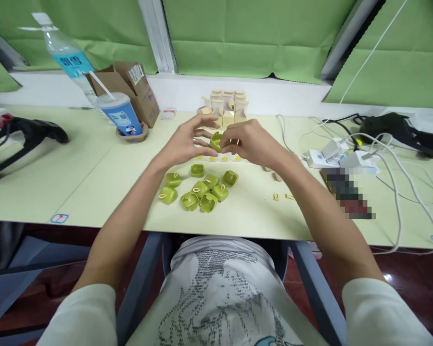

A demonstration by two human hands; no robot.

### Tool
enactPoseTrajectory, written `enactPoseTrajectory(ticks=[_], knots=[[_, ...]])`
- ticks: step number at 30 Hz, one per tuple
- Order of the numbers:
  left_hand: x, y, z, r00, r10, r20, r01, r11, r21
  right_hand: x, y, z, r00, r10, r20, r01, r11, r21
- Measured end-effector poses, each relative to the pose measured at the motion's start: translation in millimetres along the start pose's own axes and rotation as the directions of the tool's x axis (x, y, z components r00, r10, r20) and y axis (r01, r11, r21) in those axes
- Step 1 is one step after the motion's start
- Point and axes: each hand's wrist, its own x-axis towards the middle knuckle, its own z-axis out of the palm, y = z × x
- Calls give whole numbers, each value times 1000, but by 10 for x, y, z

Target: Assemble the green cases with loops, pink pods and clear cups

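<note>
Above the table, a small green cup-like piece [215, 142] is held between my two hands. My right hand [250, 144] pinches its right side with bent fingers. Around its left side curve the spread fingers of my left hand [187, 139]; their tips are at or near the piece. Several similar green pieces [209, 202] lie below on the table, some with small loops on them. Beyond my hands stand stacked cream-coloured open boxes [228, 103]. A row of small white and yellow items [212, 158] shows partly under my hands. Small yellow clips [276, 197] lie near my right forearm.
At the back left are a water bottle [70, 60], a blue cup [120, 115] and a cardboard box [147, 103]. White cables and a power strip [315, 158] lie right, beside a pixelated object [346, 192]. A black object [25, 134] rests far left on the table [82, 192].
</note>
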Motion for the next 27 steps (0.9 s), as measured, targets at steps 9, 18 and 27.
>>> enactPoseTrajectory(ticks=[9,18,27], knots=[[-197,-479,-358,908,-283,308,121,883,454,179,136,439,888,212,407,-102,956,-276],[-183,-515,-268,885,-270,379,65,879,472,185,336,628,881,136,454,-38,975,-218],[-216,-438,-261,895,-215,390,24,897,441,176,319,663,904,80,421,-23,990,-137]])
